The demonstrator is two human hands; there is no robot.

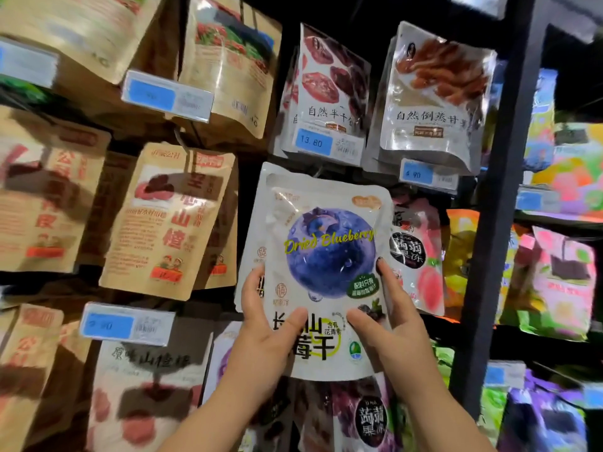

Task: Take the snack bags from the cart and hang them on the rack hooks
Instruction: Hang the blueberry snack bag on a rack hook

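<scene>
A white dried blueberry bag (pixel 323 249) with a big blue berry on its front is held up against the dark rack, in the middle of the view. My left hand (pixel 267 324) grips its lower left edge, thumb on the front. My right hand (pixel 388 318) grips the lower right edge, thumb on the front and fingers along the side. The bag's top edge sits just under the white bags above, near a hook (pixel 318 172) that is mostly hidden. The cart is out of view.
Brown paper snack bags (pixel 169 220) hang to the left with blue price tags (pixel 150 93). Two white bags (pixel 332 93) hang above, a peach jelly bag (pixel 421 252) is at the right. A black upright post (pixel 499 190) divides off colourful bags farther right.
</scene>
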